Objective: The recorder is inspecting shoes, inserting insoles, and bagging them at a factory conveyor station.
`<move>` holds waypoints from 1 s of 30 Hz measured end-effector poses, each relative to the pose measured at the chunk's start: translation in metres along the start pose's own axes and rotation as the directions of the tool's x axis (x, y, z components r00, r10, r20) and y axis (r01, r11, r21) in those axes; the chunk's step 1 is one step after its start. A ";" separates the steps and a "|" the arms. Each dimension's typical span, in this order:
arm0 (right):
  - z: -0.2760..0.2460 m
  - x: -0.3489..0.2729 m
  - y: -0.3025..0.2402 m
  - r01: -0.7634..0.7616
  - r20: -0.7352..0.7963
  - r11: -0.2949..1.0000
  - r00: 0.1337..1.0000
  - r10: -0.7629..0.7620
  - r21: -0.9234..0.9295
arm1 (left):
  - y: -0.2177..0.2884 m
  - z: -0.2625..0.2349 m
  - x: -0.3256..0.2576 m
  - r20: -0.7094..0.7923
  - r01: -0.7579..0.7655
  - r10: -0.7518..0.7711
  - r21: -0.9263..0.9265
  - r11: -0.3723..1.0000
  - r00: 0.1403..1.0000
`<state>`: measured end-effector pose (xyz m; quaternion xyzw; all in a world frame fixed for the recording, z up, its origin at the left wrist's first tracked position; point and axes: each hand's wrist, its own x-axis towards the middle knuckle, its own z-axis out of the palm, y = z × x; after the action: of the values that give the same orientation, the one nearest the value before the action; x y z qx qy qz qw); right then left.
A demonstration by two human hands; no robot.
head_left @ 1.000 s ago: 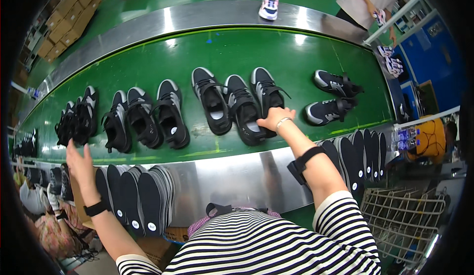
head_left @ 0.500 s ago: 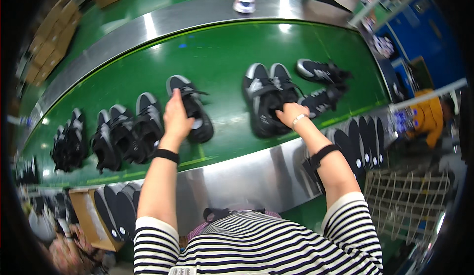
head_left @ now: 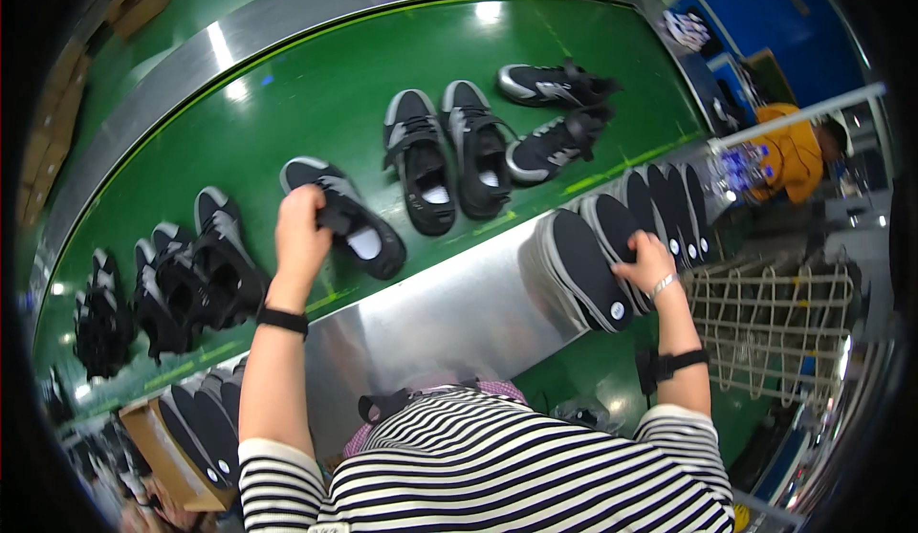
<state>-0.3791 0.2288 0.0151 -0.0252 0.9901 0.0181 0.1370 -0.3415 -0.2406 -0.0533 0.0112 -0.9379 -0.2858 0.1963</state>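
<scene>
My left hand [head_left: 299,234] grips the tongue of a black sneaker [head_left: 356,232] lying on the green conveyor belt [head_left: 316,103]. My right hand [head_left: 647,261] rests on a row of black insoles [head_left: 612,246] stacked on edge along the steel rim [head_left: 449,308] at the right, fingers closing on one of them. A pair of black sneakers [head_left: 449,155] stands just beyond, between my hands.
Two more sneakers [head_left: 555,112] lie on their sides at the far right of the belt. Several black sneakers [head_left: 182,280] crowd the left. More insoles [head_left: 206,428] sit in a cardboard box at lower left. A wire basket [head_left: 775,323] and a person in yellow [head_left: 789,155] are at right.
My right hand left the sneakers on the belt and came down to the insoles at the right. My left hand stayed on the black sneaker, which now sits nearer the rim.
</scene>
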 end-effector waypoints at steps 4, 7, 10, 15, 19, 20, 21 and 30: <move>0.022 -0.012 0.024 -0.066 -0.107 0.997 0.992 0.070 0.047 | 0.002 0.004 0.003 0.116 0.109 -0.107 -0.006 0.994 0.987; 0.001 -0.019 0.016 -0.024 -0.235 0.996 0.972 0.003 -0.085 | 0.003 0.004 0.002 0.067 0.236 -0.229 -0.130 0.963 0.971; -0.025 -0.014 -0.015 0.244 -0.486 0.942 0.867 -0.106 0.231 | -0.004 0.004 -0.002 0.092 0.379 -0.368 -0.291 0.879 0.925; -0.048 -0.003 -0.150 0.304 0.015 0.542 0.862 -0.506 0.784 | -0.024 0.000 -0.003 0.188 0.593 -0.576 -0.440 0.674 0.795; -0.019 0.010 -0.267 0.404 0.350 0.606 0.547 -0.760 0.685 | -0.023 -0.009 -0.007 0.321 0.682 -0.609 -0.462 0.567 0.725; -0.004 0.018 -0.289 0.522 0.372 0.645 0.537 -0.757 0.558 | -0.022 -0.012 -0.009 0.312 0.682 -0.616 -0.464 0.565 0.723; 0.004 0.020 -0.312 0.600 0.336 0.699 0.614 -0.714 0.389 | -0.019 -0.013 -0.011 0.330 0.684 -0.605 -0.451 0.573 0.725; 0.045 0.037 -0.347 0.819 0.189 0.551 0.574 -0.797 -0.161 | -0.017 0.006 -0.026 0.287 0.636 -0.573 -0.457 0.622 0.767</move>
<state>-0.3834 -0.1168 -0.0481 -0.4919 0.8506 0.0690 0.1723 -0.3208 -0.2487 -0.0765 0.2552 -0.7718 -0.5817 0.0303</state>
